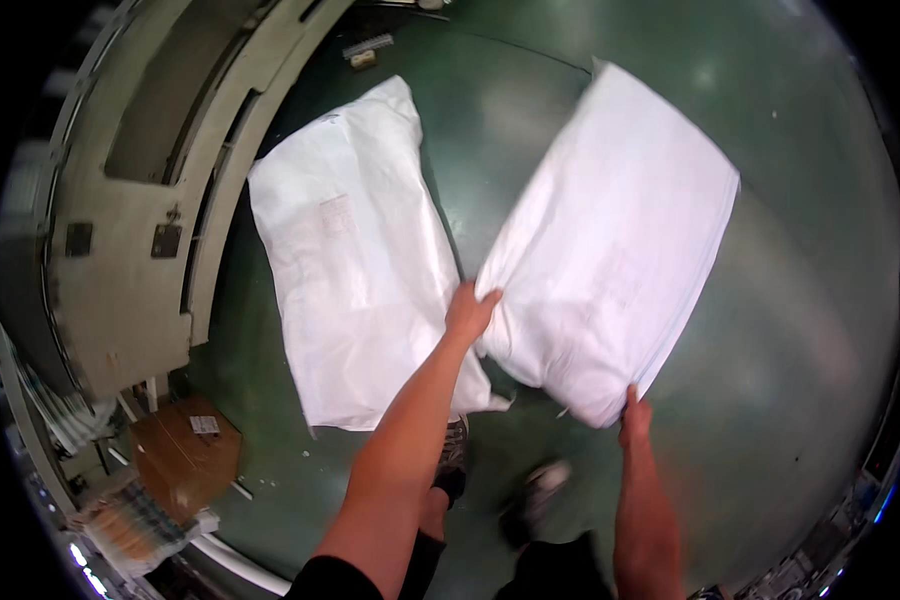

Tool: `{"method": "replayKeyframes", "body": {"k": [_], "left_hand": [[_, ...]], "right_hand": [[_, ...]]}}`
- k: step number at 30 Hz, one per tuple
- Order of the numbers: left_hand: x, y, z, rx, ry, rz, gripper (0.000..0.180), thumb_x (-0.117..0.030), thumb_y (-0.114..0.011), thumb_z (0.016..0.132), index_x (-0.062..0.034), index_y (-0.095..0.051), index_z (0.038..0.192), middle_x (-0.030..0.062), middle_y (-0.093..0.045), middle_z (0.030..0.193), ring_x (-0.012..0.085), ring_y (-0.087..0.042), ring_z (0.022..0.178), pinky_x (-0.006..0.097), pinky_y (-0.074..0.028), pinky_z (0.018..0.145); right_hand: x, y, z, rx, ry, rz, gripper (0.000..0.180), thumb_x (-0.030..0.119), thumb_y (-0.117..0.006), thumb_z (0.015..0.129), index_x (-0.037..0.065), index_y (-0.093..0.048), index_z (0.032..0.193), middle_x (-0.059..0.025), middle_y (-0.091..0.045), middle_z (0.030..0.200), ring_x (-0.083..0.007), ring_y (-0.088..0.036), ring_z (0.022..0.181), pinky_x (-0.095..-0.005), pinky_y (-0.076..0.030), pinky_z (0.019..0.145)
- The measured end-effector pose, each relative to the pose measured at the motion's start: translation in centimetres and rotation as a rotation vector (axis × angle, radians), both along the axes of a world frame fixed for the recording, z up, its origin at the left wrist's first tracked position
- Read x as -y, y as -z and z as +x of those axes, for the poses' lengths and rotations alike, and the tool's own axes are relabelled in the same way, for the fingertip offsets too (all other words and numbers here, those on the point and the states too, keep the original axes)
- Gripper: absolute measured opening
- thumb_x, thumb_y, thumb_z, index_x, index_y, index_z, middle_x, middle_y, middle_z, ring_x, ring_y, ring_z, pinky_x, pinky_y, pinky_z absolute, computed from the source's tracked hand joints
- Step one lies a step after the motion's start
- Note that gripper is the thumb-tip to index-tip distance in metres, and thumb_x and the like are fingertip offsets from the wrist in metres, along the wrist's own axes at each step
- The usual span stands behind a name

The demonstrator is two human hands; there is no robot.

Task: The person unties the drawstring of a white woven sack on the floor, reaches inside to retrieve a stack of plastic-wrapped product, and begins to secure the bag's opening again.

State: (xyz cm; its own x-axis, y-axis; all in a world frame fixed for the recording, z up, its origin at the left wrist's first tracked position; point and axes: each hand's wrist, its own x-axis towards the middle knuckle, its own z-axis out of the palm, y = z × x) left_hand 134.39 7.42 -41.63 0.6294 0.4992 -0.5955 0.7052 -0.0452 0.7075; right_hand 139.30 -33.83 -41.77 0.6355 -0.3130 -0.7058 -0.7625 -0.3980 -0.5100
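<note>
In the head view, the only one we have, we see a bulky white sack on the right, over the green floor, running from our hands toward the far right. Our left hand grips a gathered fold at its near left edge, thumb pressed over the cloth, fingers seemingly closed on the fold though mostly hidden. Our right hand takes the near right corner, its fingers pinching the edge there. A second white sack lies flat on the floor to the left, its right edge just beside our left hand. We judge the skin to be thin, pliable and a little slick, likely woven plastic: it creases under our grip and sags into a rounded bulge at the near end, so the filling seems soft and loose rather than stiff. Nothing about it looks fragile, but such bulk may well be heavy or awkward; we cannot tell its weight, nor whether its near end rests on the floor. A flat pinch could slide, so we would do best to bunch the cloth deeply at both near corners, keeping the hands wide apart so that the load hangs evenly between them and does not slump to one side.
</note>
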Motion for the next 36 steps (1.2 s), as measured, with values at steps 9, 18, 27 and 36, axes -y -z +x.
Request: {"method": "replayKeyframes", "body": {"k": [9, 18, 27, 36], "left_hand": [[5.9, -1.5, -17.6, -0.107, -0.047, 0.066, 0.072, -0.047, -0.062, 0.087, 0.0033, -0.044, 0.135, 0.0241, -0.05, 0.133, 0.0374, -0.047, 0.125, 0.043, -0.038, 0.105], [10.2, 1.1, -46.5, -0.028, -0.691, 0.618, 0.047, -0.031, -0.076, 0.082, 0.0013, -0.052, 0.107, 0.0099, -0.054, 0.098, 0.0217, -0.053, 0.089, 0.036, -0.047, 0.085], [-10.4, -1.6, -35.6, 0.627, -0.841, 0.201, 0.074, -0.044, -0.068, 0.086, 0.0027, -0.045, 0.137, 0.0182, -0.055, 0.131, 0.0275, -0.055, 0.118, 0.036, -0.042, 0.1], [12.9, 10.6, -45.6, 0.65, -1.016, -0.172, 0.014, -0.011, -0.057, 0.093, -0.0024, -0.06, 0.104, 0.0045, -0.062, 0.084, 0.0133, -0.059, 0.072, 0.028, -0.049, 0.063]], "right_hand": [[4.1, -1.7, -18.1, -0.021, 0.057, 0.274, 0.043, 0.041, -0.062, 0.095, -0.001, -0.061, 0.104, -0.0029, -0.059, 0.09, -0.014, -0.053, 0.081, -0.0319, -0.045, 0.072], [7.5, -0.1, -28.8, 0.108, 0.017, 0.402, 0.045, 0.039, -0.06, 0.096, -0.004, -0.059, 0.108, -0.0111, -0.064, 0.108, -0.0184, -0.059, 0.097, -0.0348, -0.048, 0.086], [5.6, -0.4, -29.7, -0.001, -0.309, 0.369, 0.053, 0.038, -0.051, 0.1, -0.008, -0.05, 0.126, -0.0156, -0.058, 0.127, -0.0239, -0.059, 0.113, -0.0388, -0.047, 0.098], [6.0, 0.0, -30.5, 0.114, -0.376, 0.373, 0.049, 0.036, -0.047, 0.101, -0.008, -0.054, 0.12, -0.0156, -0.061, 0.119, -0.0255, -0.061, 0.106, -0.04, -0.051, 0.09]]}}
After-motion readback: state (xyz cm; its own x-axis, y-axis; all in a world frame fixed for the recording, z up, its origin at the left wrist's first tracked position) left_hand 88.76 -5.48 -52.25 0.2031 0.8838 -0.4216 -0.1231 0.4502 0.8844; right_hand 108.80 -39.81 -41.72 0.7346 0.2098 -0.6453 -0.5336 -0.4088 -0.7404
